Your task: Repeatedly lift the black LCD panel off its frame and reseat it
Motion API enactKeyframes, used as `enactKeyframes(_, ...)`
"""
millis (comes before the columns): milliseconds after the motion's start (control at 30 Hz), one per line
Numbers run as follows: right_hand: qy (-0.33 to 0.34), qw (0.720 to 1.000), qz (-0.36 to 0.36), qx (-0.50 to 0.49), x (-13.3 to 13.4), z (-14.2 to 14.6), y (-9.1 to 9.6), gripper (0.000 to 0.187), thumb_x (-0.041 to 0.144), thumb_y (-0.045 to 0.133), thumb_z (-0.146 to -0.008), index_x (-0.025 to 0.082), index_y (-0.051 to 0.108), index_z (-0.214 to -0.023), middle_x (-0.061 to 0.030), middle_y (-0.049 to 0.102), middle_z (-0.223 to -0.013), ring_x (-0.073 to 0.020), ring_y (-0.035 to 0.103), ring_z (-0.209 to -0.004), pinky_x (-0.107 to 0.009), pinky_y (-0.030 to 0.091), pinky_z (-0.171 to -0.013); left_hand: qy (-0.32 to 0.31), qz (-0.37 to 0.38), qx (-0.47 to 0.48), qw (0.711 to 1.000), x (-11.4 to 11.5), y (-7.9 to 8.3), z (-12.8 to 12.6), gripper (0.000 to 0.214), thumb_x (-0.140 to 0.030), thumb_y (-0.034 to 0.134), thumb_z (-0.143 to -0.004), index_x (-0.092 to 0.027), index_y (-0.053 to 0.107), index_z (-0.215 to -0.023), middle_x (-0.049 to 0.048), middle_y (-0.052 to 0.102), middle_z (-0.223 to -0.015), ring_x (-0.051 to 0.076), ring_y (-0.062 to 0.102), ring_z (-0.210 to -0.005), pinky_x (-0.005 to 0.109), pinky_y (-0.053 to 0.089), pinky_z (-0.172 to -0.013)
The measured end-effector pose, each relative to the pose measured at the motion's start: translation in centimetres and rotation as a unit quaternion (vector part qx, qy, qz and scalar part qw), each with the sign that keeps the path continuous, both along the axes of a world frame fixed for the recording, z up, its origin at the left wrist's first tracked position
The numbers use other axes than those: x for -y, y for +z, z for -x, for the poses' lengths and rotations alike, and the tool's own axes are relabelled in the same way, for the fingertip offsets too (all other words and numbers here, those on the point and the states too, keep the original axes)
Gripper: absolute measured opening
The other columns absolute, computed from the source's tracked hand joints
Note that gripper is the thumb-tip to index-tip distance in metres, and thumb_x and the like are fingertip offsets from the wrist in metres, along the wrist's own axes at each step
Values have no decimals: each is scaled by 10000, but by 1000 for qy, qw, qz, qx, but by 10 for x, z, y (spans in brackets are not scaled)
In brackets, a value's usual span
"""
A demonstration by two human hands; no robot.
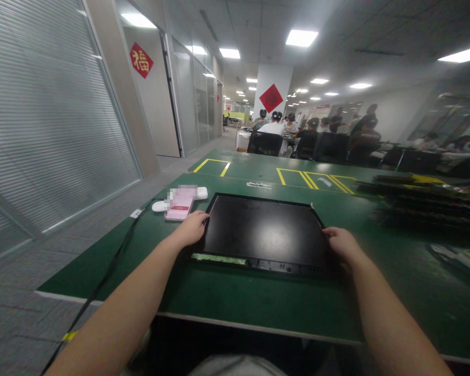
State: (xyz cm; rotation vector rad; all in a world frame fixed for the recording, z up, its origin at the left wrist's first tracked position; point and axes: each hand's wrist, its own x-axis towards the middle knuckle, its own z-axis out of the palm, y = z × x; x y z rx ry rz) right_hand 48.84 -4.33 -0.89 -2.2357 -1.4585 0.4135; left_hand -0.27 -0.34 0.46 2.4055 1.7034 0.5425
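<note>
A flat black display panel (254, 235) lies face up on the green table in front of me, with a green circuit strip (219, 259) along its near edge. My left hand (194, 228) grips the panel's left edge, fingers curled around it. On the opposite side, my right hand (341, 241) pinches the right edge, its thumb over the rim. The fingertips under the panel are hidden. Just beyond my left hand rests a phone (179, 208) with a pinkish screen, partly pixelated, with white rounded objects on both sides of it.
Dark flat panels (426, 201) are stacked on the right of the green table (258, 297). Yellow tape marks (297, 175) and a small labelled strip (258, 185) lie beyond the panel. A black strap (113, 266) hangs over the left edge. Several people sit in the background.
</note>
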Motion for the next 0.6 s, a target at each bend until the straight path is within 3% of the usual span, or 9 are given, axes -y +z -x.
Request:
enactKeyframes(400,-18,994,-55,-91,-3,-10,-13,334,117,633,-674,181,791,-961,-109,755,-924,-257,692,-923,-302,518,-802,2,7,3,1000,1,2,-1,534,-57,411,-763,-70,677,-1225,173,636,-1302,284,578,-1234,371,399,-1106)
enactKeyframes(600,-8,996,-51,-72,-4,-8,-11,382,103,607,-669,185,780,-1000,-104,754,-935,-247,694,-926,-298,520,-814,2,7,29,1000,0,0,0,536,-52,429,-748,-95,684,-1216,165,642,-1300,292,583,-1228,391,405,-1100)
